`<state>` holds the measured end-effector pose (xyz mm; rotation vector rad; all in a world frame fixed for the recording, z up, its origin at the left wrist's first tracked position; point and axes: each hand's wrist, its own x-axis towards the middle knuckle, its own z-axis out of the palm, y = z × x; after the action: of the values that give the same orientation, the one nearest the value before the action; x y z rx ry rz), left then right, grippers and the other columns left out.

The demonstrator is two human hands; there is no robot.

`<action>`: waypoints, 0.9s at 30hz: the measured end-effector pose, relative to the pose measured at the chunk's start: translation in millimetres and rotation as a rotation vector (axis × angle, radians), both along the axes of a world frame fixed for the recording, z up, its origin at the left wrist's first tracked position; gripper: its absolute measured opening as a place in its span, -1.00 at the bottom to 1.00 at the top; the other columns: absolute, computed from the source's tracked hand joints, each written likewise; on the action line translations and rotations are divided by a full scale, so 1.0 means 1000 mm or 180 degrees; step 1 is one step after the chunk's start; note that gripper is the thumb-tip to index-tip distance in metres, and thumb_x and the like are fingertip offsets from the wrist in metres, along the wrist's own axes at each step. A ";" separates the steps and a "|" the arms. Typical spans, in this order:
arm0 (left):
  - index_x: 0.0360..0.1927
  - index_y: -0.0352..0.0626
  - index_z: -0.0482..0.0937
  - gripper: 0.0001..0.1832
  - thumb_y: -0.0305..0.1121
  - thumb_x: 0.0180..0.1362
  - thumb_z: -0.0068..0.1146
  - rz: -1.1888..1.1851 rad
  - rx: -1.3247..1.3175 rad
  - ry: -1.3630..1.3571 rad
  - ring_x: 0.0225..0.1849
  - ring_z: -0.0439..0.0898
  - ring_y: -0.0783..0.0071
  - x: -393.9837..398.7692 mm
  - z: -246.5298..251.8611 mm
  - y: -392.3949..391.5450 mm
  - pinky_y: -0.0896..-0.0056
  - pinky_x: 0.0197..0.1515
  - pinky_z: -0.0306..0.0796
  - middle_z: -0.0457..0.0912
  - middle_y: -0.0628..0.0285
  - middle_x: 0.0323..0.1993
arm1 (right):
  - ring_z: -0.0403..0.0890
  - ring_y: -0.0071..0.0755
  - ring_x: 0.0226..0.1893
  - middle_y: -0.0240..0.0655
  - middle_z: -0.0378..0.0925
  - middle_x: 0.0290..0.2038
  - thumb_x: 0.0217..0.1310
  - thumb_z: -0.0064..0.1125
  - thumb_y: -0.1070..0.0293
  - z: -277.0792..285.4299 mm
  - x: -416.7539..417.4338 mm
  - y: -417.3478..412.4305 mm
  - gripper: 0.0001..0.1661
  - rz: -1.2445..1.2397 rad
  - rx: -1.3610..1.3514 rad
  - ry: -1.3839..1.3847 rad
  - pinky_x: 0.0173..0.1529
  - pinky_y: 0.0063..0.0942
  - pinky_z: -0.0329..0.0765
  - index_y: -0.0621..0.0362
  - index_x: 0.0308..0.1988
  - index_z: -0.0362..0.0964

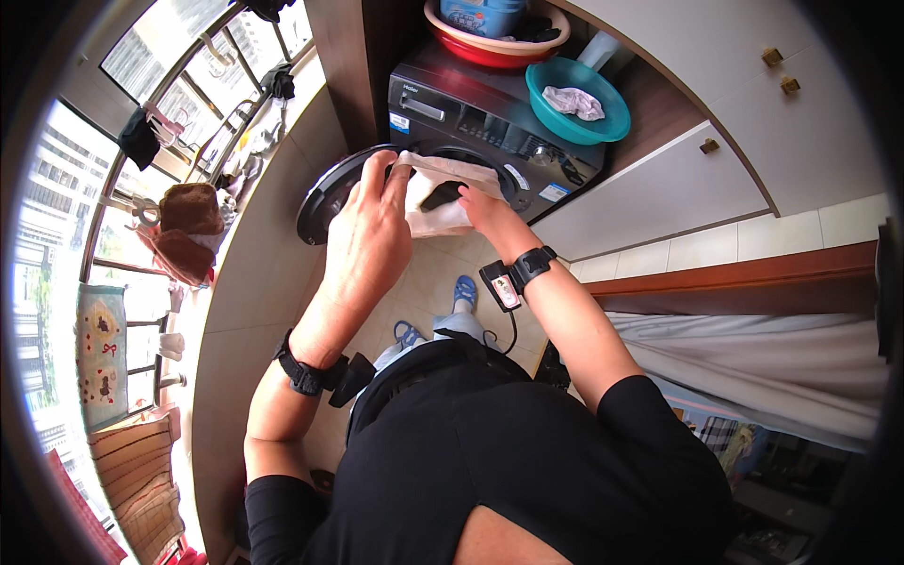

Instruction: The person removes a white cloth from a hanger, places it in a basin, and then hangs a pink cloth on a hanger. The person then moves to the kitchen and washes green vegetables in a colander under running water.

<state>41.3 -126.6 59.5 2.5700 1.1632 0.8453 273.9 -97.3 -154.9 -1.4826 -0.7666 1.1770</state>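
Note:
Between my two hands hangs a pale, whitish-pink cloth item (452,167) with an open gap in its middle. Whether it is a garment or a fabric bag, I cannot tell. My left hand (371,226) pinches its left upper edge, while my right hand (487,210) grips its right side. Something dark shows through the gap. Behind the cloth is a dark Haier front-loading washing machine (480,120). Its round door (316,212) stands open to the left, behind my left hand. The cloth and my hands partly hide the drum opening.
On the machine's top are a teal basin (618,126) holding a pale crumpled cloth (573,104) and stacked red and cream basins (459,49) with a blue container (484,18). Cabinets (678,183) line the right. Laundry, including brown cloth items (189,212), hangs by the left window.

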 end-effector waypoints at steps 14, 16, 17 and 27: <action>0.26 -0.23 0.39 -0.33 -0.60 -0.07 0.03 0.0601 -0.1640 0.0589 0.07 0.57 -0.20 -0.045 -0.163 0.057 0.02 0.13 0.48 0.50 -0.19 0.10 | 0.65 -0.08 0.00 -0.04 0.60 0.02 0.50 -0.09 0.17 0.114 -0.047 -0.041 -0.62 0.2244 -0.0981 0.3707 0.06 -0.13 0.59 0.21 0.08 0.43; 0.19 -0.23 0.51 -0.38 -0.58 -0.09 0.08 0.0734 -0.1931 0.0496 0.08 0.58 -0.14 -0.045 -0.156 0.050 0.11 0.16 0.47 0.57 -0.15 0.03 | 0.64 -0.15 0.00 -0.12 0.60 0.01 0.48 -0.04 0.21 0.130 -0.036 -0.052 -0.68 0.1794 -0.0714 0.2907 0.05 -0.17 0.60 0.17 0.05 0.45; 0.14 -0.23 0.55 -0.41 -0.57 -0.09 0.10 0.0321 -0.1886 0.0423 0.07 0.59 -0.12 -0.047 -0.159 0.053 0.14 0.14 0.48 0.58 -0.12 0.01 | 0.64 -0.19 -0.01 -0.17 0.61 0.00 0.47 -0.01 0.23 0.133 -0.031 -0.056 -0.70 0.1593 -0.0602 0.2511 0.05 -0.18 0.60 0.15 0.03 0.46; -0.06 -0.27 0.66 -0.71 -0.26 0.30 0.22 -0.0879 -0.2456 -0.1803 -0.04 0.61 0.38 0.030 -0.078 0.035 0.35 0.05 0.47 0.63 0.13 -0.07 | 0.57 -0.30 0.08 -0.23 0.57 0.04 0.47 -0.07 0.38 0.149 0.016 -0.064 -0.68 0.0543 0.0574 0.2434 0.19 -0.28 0.51 0.20 0.12 0.44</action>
<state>71.1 -91.1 -18.9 1.6579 0.7314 0.7766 290.4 -160.9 -5.7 -0.7248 -0.4488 1.6090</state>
